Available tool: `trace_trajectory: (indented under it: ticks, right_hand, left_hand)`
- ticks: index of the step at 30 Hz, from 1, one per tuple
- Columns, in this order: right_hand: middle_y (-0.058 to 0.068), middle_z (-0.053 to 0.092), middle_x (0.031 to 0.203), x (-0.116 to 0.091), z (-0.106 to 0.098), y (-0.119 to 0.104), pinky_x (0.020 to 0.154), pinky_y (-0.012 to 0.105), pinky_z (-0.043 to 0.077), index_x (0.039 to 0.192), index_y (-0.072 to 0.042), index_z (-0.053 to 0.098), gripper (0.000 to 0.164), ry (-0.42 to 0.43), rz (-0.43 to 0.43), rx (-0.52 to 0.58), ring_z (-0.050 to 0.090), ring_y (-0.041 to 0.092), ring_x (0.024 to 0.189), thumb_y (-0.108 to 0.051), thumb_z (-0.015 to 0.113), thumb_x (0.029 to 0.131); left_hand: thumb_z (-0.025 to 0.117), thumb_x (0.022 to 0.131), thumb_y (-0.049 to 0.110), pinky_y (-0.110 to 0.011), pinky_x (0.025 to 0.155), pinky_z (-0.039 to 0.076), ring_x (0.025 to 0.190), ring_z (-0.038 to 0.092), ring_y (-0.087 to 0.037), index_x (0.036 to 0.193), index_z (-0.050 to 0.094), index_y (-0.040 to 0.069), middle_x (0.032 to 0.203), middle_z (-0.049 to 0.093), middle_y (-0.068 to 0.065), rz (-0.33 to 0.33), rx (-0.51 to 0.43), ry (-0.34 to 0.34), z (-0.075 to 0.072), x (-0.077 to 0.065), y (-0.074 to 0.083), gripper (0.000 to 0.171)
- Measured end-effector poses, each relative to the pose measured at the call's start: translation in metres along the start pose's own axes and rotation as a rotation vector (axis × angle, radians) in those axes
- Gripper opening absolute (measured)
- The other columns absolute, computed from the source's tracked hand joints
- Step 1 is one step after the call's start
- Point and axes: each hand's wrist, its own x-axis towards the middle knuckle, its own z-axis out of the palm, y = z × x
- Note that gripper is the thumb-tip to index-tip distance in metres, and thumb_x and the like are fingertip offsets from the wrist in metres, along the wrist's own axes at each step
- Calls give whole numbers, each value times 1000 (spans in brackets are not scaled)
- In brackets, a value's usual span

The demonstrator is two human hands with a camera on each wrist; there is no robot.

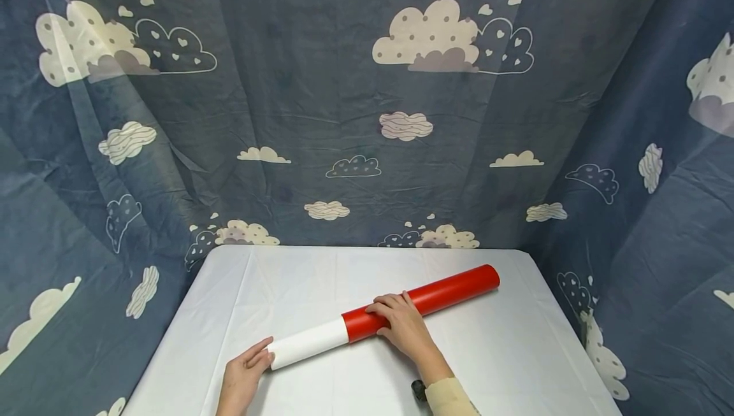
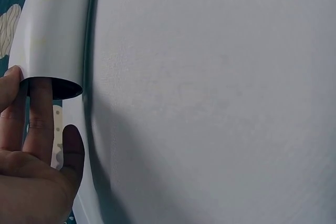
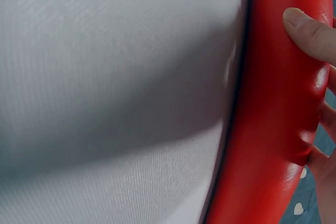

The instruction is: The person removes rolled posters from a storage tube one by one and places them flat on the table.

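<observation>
A long tube lies slantwise over the white table, its near-left part a white tube (image 1: 309, 343) and its far-right part a red tube (image 1: 455, 290). The white one runs into the red one's end in the head view. At the white tube's open end, my left hand (image 1: 243, 371) pinches the wall; the left wrist view shows two fingers (image 2: 41, 114) inside the dark opening and another digit outside. My right hand (image 1: 407, 328) grips the red tube near the white part, thumb (image 3: 310, 32) on one side and fingers on the other. Small dents show in the red surface beside those fingers.
A white cloth covers the table (image 1: 287, 276). Dark blue curtains (image 1: 321, 97) with cloud prints hang behind it and along both sides. A small black object (image 1: 419, 390) sits at my right wrist, beside the pale yellow sleeve (image 1: 450, 397).
</observation>
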Motion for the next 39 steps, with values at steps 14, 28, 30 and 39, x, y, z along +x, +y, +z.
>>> trace_trajectory:
  ticks: [14,28,30,39]
  right_hand:
    - [-1,72,131,-1,-3,8,122,67,38,125,-30,73,51,-2,10,3,62,26,129,-17,93,80]
    - [1,72,131,-2,-4,17,122,68,38,125,-29,74,51,17,26,2,61,27,129,-16,93,80]
    - [1,72,131,-1,-5,18,122,68,38,125,-29,74,51,15,27,2,61,27,129,-16,93,80]
    - [0,72,132,-2,-5,26,123,68,36,125,-30,74,50,-5,34,4,61,26,131,-15,93,81]
  left_hand:
    - [79,96,23,-15,78,58,126,71,-35,134,73,7,118,79,-16,38,5,16,-7,1,-4,42]
    - [79,96,21,-39,91,63,124,72,-36,133,73,6,114,80,-15,28,16,43,-5,4,-3,41]
    - [79,96,21,-39,92,62,124,72,-36,133,73,6,114,81,-14,27,17,43,-5,4,-2,41]
    - [78,97,24,-48,100,59,124,72,-35,135,73,7,116,80,-15,22,38,33,-11,4,-4,42]
